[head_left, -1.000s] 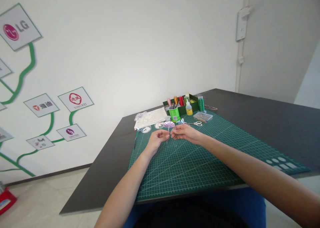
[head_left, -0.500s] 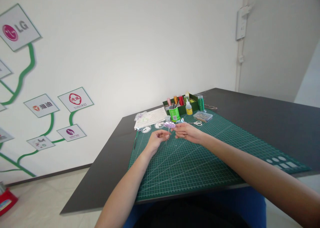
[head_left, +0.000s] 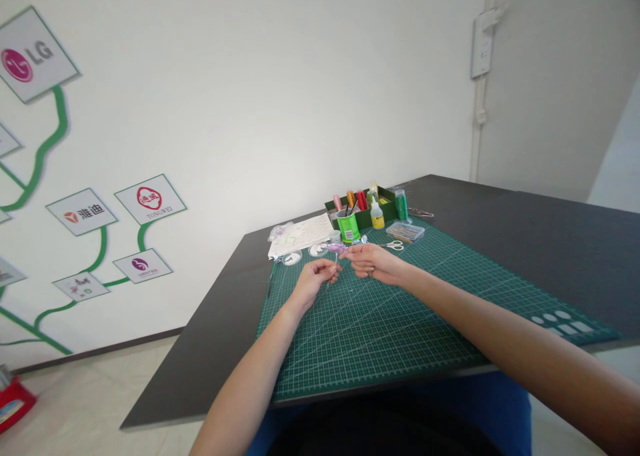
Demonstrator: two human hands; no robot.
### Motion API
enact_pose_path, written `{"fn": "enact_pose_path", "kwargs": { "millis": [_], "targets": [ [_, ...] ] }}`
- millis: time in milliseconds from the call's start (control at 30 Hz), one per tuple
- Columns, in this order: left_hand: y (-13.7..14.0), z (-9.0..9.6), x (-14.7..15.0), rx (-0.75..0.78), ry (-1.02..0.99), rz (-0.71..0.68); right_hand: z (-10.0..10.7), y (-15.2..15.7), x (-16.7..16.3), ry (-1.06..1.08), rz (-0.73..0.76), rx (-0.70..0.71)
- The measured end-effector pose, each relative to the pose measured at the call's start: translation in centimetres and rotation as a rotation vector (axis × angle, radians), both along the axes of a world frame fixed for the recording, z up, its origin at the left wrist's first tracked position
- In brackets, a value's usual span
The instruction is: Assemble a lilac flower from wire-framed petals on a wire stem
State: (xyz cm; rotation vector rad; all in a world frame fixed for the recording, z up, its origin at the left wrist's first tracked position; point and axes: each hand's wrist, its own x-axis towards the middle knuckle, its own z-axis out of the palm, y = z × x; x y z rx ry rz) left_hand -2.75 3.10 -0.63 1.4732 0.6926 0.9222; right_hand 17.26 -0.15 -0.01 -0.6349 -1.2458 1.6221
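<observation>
A small purple artificial flower (head_left: pixel 337 248) on a thin pale stem is held up over the green cutting mat (head_left: pixel 400 309). My left hand (head_left: pixel 316 277) is closed, its thumb and fingers pinching the stem below the bloom. From the other side, my right hand (head_left: pixel 374 264) pinches with its fingertips at the base of the bloom, where the stem meets it. The exact spot under those fingertips is too small to make out. Just behind the flower stand a green can (head_left: pixel 349 227) holding thin tools and some round shallow dishes (head_left: pixel 293 258).
At the mat's far edge a dark green box (head_left: pixel 391 211) holds coloured thread spools. Near it are a glue bottle (head_left: pixel 377 216), a green spool (head_left: pixel 401 206), scissors (head_left: pixel 396 245) and a clear case (head_left: pixel 405 232). A white textured sheet (head_left: pixel 301 236) lies left of the can.
The flower has turned, so its bloom now shows from the side and looks narrower. My right fingertips have shifted slightly left, toward the bloom's base. My left hand stays on the stem.
</observation>
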Motion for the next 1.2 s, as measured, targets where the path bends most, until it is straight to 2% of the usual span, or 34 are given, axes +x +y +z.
{"fn": "enact_pose_path", "kwargs": {
  "millis": [233, 367, 533, 700, 867, 1067, 1200],
  "targets": [
    [-0.1, 0.2, 0.0, 0.034, 0.001, 0.032, 0.1, 0.0, 0.1, 0.016, -0.028, 0.001],
    [0.1, 0.3, -0.1, 0.038, -0.01, 0.073, -0.1, 0.3, 0.2, 0.047, -0.068, -0.059],
    [0.2, 0.4, -0.2, 0.067, -0.006, 0.115, -0.5, 0.6, 0.1, -0.018, -0.229, -0.162],
    [0.1, 0.5, -0.2, 0.085, 0.022, 0.127, -0.6, 0.6, -0.2, -0.171, -0.411, -0.058],
    [0.1, 0.4, -0.2, 0.122, 0.063, 0.121, -0.9, 0.5, -0.6, -0.208, -0.331, 0.064],
    [0.4, 0.3, -0.2, 0.198, 0.132, 0.127, -1.2, 0.4, -1.1, -0.28, -0.163, 0.155],
    [0.4, 0.3, -0.2, 0.236, 0.162, 0.138, -1.1, 0.2, -1.3, -0.338, -0.183, 0.219]
  ]
}}
